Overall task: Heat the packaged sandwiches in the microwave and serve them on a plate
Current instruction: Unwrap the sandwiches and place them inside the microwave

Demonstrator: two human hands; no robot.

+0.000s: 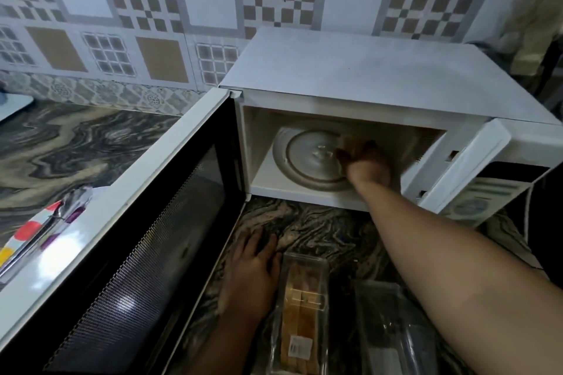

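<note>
The white microwave (350, 76) stands on the marbled counter with its door (146, 240) swung wide to the left. My right hand (367, 166) reaches inside, fingers closed on a sandwich (348, 143) over the glass turntable (304, 158). My left hand (253, 271) lies flat on the counter, touching a clear plastic pack with a sandwich in it (300, 313). To its right sits a second clear pack (393, 329); I cannot tell what it holds.
A spotted plate with metal tongs on it (45, 228) lies left of the door, partly hidden. A white board edge (12, 106) shows at far left. The patterned tile wall rises behind. A dark object (545, 222) stands right of the microwave.
</note>
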